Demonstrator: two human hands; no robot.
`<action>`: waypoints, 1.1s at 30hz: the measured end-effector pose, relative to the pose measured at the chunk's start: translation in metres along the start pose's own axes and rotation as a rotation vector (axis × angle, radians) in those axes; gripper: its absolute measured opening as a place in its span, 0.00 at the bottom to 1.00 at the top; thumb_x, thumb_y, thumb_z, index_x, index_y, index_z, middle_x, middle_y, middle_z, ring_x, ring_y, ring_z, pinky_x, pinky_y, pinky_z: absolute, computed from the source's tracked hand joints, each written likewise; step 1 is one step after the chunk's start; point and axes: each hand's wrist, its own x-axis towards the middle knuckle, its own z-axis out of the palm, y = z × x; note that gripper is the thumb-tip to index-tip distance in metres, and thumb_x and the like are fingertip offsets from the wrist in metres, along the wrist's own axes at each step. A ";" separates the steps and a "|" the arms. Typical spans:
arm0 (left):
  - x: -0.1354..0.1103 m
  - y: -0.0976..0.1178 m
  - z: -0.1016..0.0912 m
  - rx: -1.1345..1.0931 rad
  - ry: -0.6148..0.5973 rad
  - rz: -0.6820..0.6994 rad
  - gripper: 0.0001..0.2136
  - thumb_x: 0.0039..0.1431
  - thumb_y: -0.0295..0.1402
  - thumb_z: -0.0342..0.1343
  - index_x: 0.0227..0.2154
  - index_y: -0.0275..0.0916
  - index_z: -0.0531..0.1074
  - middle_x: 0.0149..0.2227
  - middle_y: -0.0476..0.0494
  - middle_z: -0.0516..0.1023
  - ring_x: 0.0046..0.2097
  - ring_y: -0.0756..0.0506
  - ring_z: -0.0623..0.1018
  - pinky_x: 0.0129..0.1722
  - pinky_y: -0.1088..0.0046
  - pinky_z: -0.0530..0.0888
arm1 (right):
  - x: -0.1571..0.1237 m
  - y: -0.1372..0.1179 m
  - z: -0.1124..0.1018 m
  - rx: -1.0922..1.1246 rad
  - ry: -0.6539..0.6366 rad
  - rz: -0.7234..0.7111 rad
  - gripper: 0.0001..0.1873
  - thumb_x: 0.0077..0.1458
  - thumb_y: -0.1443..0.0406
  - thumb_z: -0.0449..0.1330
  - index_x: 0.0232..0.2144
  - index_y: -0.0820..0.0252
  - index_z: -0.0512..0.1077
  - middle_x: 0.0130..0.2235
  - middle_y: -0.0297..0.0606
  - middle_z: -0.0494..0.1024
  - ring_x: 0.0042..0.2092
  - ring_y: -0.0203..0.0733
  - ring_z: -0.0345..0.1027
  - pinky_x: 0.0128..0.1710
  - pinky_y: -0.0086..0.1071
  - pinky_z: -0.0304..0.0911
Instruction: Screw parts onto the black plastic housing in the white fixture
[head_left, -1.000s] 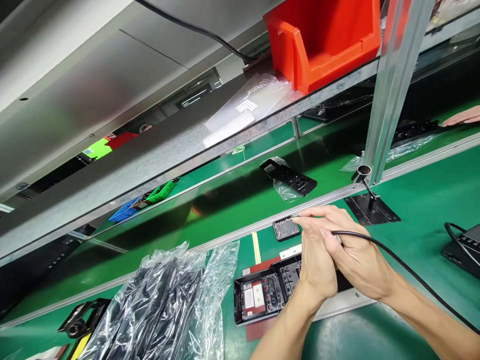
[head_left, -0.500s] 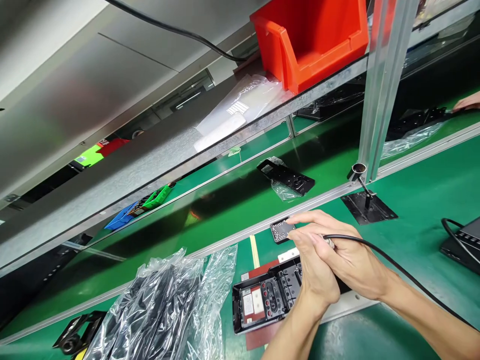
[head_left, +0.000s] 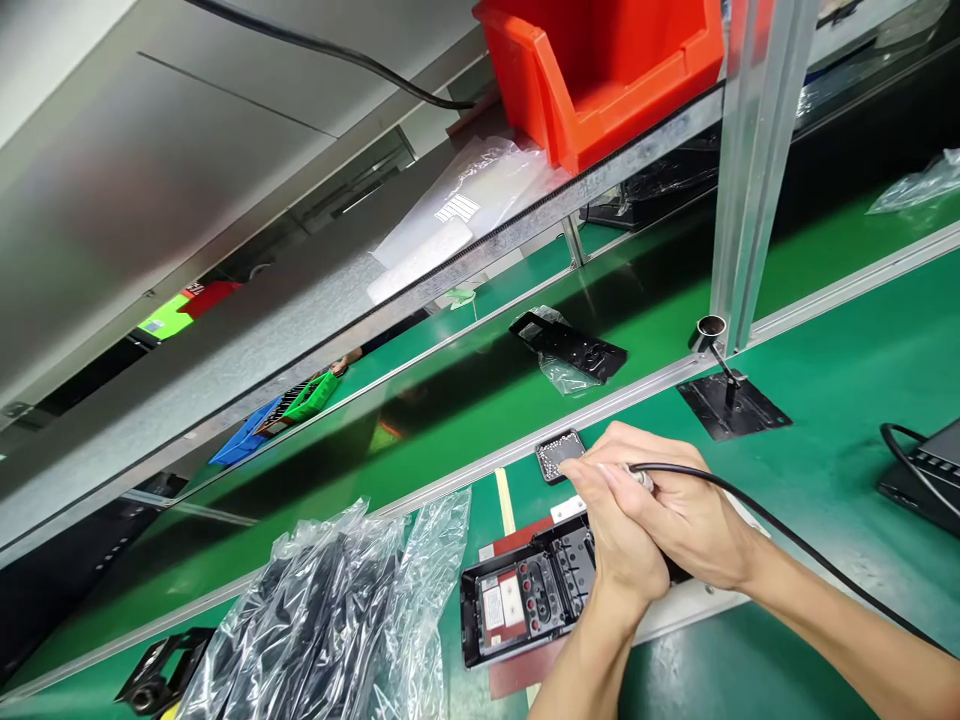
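Observation:
My left hand (head_left: 619, 545) and my right hand (head_left: 686, 505) are pressed together above a black plastic housing (head_left: 487, 655). From my right hand runs a black cable (head_left: 780, 530) with a metal end piece (head_left: 643, 478); the rest of this corded tool is hidden in the grip. The left fingers are pinched together, and whatever they hold cannot be made out. Just beyond the fingertips lies a small black tray (head_left: 553, 470) of tiny shiny metal parts. The housing sits open on a reddish-brown base (head_left: 517, 680), its right part hidden by my hands.
Plastic-bagged black parts (head_left: 300, 610) lie to the left. A black plate on plastic (head_left: 574, 350) rests on the green belt behind. A metal ring stand (head_left: 729, 400) and a black device (head_left: 926, 480) are at right. Above, a red bin (head_left: 600, 110) sits on the shelf.
The right fingers, stretched over the small tray before, have drawn in and closed. At far right, another person's hand and the dark bagged part have left view. The camera view shifted slightly.

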 end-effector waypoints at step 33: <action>-0.003 0.006 -0.001 0.080 -0.015 0.111 0.33 0.69 0.62 0.30 0.25 0.42 0.66 0.30 0.45 0.69 0.33 0.45 0.68 0.39 0.65 0.70 | -0.001 0.002 0.008 0.042 0.100 -0.009 0.16 0.70 0.62 0.54 0.32 0.58 0.77 0.34 0.36 0.76 0.36 0.39 0.68 0.36 0.37 0.64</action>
